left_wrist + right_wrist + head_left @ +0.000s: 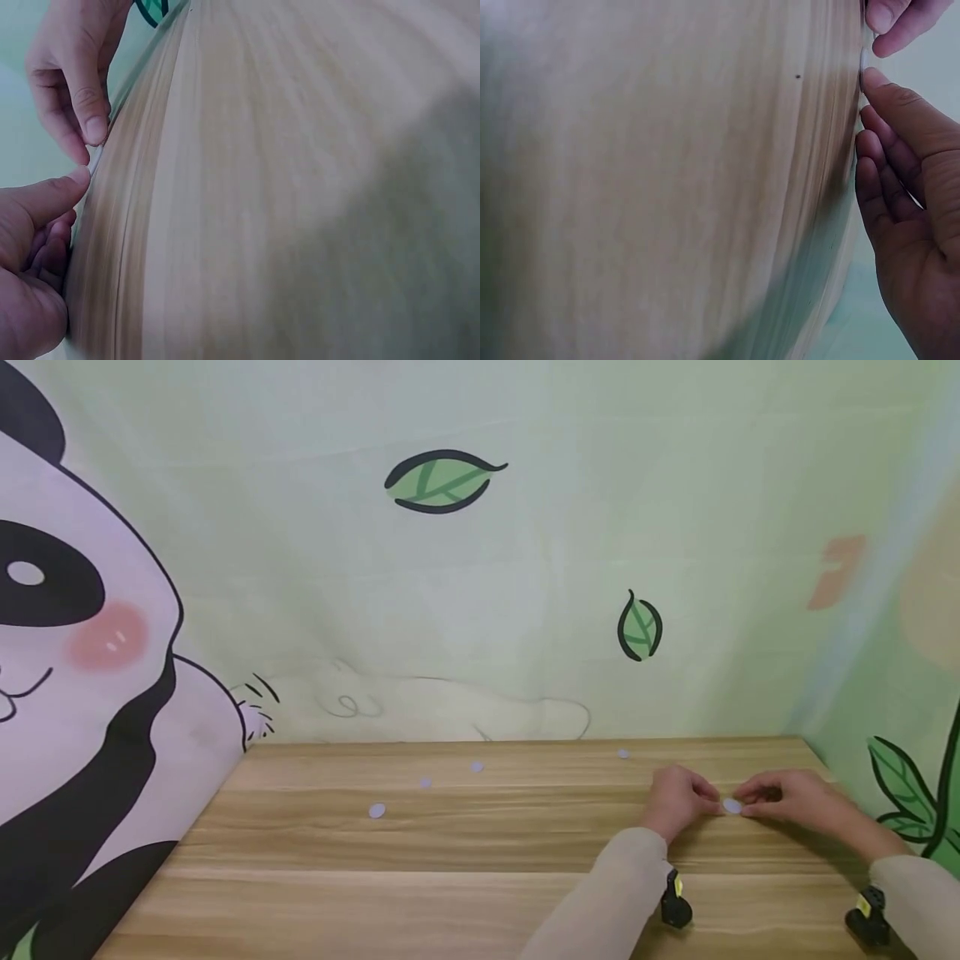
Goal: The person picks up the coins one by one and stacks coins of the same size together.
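Note:
Over the right part of the wooden table (480, 839), a small round white disc (732, 807) is between my two hands. My left hand (678, 802) pinches its left edge with thumb and fingertips. From the other side, my right hand (798, 800) pinches the right edge, its other fingers curled loosely. In the left wrist view the disc (96, 157) shows edge-on as a thin pale strip between both hands' fingertips. The right wrist view has the right thumb (900, 101) at the disc's rim, with the left fingertips just above.
Several similar white discs lie spread out, one (377, 811) at the left and another (623, 754) near the table's back edge. A pale green cloth backdrop (525, 577) with a panda and leaves rises behind the table and along its right side.

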The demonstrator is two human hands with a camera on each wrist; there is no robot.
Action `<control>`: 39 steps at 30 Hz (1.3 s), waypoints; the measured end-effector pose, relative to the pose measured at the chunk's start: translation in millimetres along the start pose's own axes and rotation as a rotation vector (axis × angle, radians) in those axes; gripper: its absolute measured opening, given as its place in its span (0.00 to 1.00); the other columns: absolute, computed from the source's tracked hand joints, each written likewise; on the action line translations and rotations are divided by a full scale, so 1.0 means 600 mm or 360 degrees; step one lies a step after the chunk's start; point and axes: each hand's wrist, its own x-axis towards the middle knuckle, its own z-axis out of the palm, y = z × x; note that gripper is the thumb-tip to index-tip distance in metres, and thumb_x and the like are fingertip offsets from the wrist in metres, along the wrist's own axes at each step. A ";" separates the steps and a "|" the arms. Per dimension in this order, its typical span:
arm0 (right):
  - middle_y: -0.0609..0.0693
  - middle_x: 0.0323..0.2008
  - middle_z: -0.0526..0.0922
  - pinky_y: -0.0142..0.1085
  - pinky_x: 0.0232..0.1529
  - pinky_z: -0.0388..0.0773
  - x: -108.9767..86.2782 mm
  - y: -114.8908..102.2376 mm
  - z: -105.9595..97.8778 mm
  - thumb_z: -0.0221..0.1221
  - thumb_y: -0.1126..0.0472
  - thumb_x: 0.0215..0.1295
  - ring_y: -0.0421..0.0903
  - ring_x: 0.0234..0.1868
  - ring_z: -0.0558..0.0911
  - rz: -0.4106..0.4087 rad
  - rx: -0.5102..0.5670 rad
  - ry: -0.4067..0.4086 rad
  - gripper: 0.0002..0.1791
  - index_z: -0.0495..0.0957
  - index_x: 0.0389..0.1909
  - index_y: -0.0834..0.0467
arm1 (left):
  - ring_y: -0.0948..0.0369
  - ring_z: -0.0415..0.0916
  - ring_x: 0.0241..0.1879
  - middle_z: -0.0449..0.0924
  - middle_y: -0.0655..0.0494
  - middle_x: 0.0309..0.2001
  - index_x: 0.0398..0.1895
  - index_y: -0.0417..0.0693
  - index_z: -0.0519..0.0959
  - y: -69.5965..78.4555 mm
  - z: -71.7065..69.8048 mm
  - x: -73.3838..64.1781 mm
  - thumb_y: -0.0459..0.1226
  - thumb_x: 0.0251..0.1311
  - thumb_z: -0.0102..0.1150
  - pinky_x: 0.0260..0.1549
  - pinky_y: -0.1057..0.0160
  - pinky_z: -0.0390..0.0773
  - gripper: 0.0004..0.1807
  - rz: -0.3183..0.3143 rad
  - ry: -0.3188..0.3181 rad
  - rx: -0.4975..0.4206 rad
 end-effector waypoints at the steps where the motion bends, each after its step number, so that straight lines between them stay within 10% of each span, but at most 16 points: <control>1: 0.49 0.37 0.89 0.31 0.34 0.78 0.000 0.000 0.000 0.73 0.59 0.59 0.29 0.35 0.80 0.0007 0.0004 -0.0006 0.12 0.87 0.42 0.60 | 0.79 0.75 0.31 0.86 0.69 0.24 0.27 0.54 0.91 0.002 0.001 0.000 0.38 0.47 0.81 0.36 0.82 0.68 0.05 -0.0008 0.0000 0.0001; 39: 0.47 0.35 0.89 0.32 0.36 0.78 0.006 -0.001 0.011 0.73 0.62 0.58 0.30 0.35 0.79 0.0047 0.0019 0.0008 0.06 0.89 0.36 0.57 | 0.75 0.77 0.39 0.87 0.68 0.27 0.21 0.53 0.91 0.010 0.010 0.013 0.38 0.45 0.83 0.46 0.79 0.69 0.06 -0.0116 0.0003 0.0001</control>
